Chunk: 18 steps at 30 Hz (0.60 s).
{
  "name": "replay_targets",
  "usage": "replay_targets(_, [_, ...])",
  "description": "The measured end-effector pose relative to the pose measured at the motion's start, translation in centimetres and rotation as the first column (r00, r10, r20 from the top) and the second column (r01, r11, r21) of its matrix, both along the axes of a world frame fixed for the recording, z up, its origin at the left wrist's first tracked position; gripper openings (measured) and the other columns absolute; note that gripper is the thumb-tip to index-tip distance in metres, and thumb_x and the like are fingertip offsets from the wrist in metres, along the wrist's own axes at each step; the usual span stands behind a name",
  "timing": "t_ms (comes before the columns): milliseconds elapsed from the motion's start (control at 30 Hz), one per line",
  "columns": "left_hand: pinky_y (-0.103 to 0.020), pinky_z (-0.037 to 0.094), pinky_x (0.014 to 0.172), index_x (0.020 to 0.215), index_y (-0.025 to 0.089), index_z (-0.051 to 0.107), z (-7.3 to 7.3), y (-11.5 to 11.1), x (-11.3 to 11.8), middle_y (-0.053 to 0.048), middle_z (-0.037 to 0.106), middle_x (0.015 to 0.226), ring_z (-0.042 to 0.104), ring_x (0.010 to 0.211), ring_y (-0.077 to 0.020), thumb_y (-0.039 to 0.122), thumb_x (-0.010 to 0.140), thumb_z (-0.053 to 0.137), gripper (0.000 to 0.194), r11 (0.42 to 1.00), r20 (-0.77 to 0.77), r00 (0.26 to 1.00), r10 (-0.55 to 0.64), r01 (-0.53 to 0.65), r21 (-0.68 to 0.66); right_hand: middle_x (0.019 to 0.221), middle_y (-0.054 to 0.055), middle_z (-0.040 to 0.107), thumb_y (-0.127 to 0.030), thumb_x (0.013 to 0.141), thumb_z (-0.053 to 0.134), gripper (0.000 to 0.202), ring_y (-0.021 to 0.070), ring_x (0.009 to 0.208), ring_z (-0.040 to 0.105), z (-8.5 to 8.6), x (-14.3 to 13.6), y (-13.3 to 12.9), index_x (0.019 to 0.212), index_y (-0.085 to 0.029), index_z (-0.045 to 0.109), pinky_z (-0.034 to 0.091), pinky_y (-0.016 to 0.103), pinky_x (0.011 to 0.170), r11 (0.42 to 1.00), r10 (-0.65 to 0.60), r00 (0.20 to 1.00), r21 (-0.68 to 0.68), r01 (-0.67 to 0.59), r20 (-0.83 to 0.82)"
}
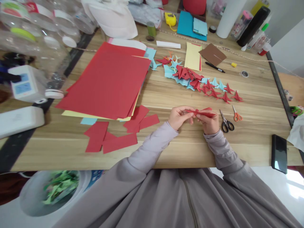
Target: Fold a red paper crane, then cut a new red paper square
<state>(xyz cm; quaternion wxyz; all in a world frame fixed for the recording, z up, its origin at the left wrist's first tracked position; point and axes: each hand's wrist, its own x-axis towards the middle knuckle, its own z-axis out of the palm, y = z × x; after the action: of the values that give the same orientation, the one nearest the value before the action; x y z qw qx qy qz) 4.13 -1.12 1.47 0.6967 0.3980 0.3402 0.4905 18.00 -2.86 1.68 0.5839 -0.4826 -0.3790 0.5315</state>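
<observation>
Both hands meet over the front middle of the table on one folded red paper piece (206,112), partly hidden by the fingers. My left hand (180,117) pinches its left end, and my right hand (209,123) grips its right part between thumb and fingers. Just right of my right hand lie black-handled scissors (227,124) and small orange-handled scissors (237,116). Beyond the hands, several folded red paper cranes (208,85) sit in a cluster with light blue paper cranes (215,82). Cut red paper rectangles (120,143) are scattered to the left.
Large red paper sheets (111,82) are stacked at left. Behind are yellow paper (192,57), brown paper (213,54), a black pen (215,67) and a yellow tape measure (170,19). Plastic bottles (51,47) crowd the far left. A phone (279,153) lies by the right front edge.
</observation>
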Motion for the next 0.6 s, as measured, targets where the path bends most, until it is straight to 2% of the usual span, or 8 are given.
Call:
replay_targets(233, [-0.026,0.048,0.044,0.072,0.013,0.069,-0.25,0.25,-0.40,-0.002,0.067,0.057,0.057,0.041,-0.0120,0.025,0.059,0.075,0.019,1.000,-0.032,0.999,-0.020,0.020,-0.014,0.067,0.000,0.071,-0.019,0.058,0.078,0.014,0.0123,0.054,0.061,-0.46,0.18,-0.09,0.071,-0.023,0.074,0.049,0.027,0.052,0.990,0.098,0.994,0.100,-0.103,0.056])
replay_targets(400, [-0.025,0.047,0.040,0.078,0.012,0.070,-0.32,0.22,-0.51,-0.004,0.068,0.061,0.057,0.039,-0.0122,0.025,0.059,0.074,0.023,0.998,0.018,0.999,-0.041,0.042,-0.050,0.065,-0.001,0.070,-0.016,0.054,0.078,0.014,0.0107,0.049,0.057,0.00,0.16,-0.01,0.065,-0.022,0.074,0.046,0.024,0.046,0.998,0.059,0.998,0.020,-0.059,-0.010])
replay_targets(600, [-0.024,0.048,0.041,0.079,0.011,0.070,-0.21,0.21,-0.50,-0.003,0.068,0.060,0.057,0.039,-0.0111,0.025,0.061,0.072,0.023,1.000,-0.014,1.000,0.015,-0.015,0.008,0.062,-0.001,0.069,-0.015,0.053,0.077,0.014,0.0090,0.047,0.055,0.09,0.26,0.19,0.065,-0.020,0.074,0.044,0.022,0.045,0.998,0.036,0.998,-0.046,-0.038,-0.053])
